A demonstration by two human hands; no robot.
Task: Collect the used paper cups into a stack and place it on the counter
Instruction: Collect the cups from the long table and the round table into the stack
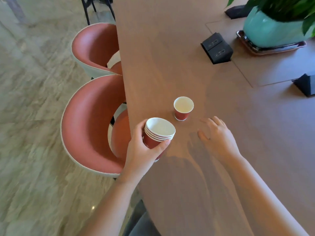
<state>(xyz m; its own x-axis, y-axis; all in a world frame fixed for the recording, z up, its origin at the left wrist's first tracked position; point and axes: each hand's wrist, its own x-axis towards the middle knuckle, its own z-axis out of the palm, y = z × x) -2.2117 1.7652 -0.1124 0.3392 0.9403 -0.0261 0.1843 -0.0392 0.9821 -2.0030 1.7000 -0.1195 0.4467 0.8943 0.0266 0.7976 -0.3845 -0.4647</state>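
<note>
Left hand (141, 149) grips a stack of red paper cups (157, 135) at the brown wooden counter's (170, 48) left edge, right hand (216, 135) hovers empty with fingers spread near a single red paper cup (182, 109).

You stand in what looks like an office meeting room. A long wood-grain worktop (170, 48) carries black pop-up power sockets (217, 48) set into a flush panel, and matching red shell chairs (88, 123) are tucked in along its edge. A potted plant in a teal pot (265, 29) sits on a tray, and the floor (34, 99) is polished marble-look tile.
</note>
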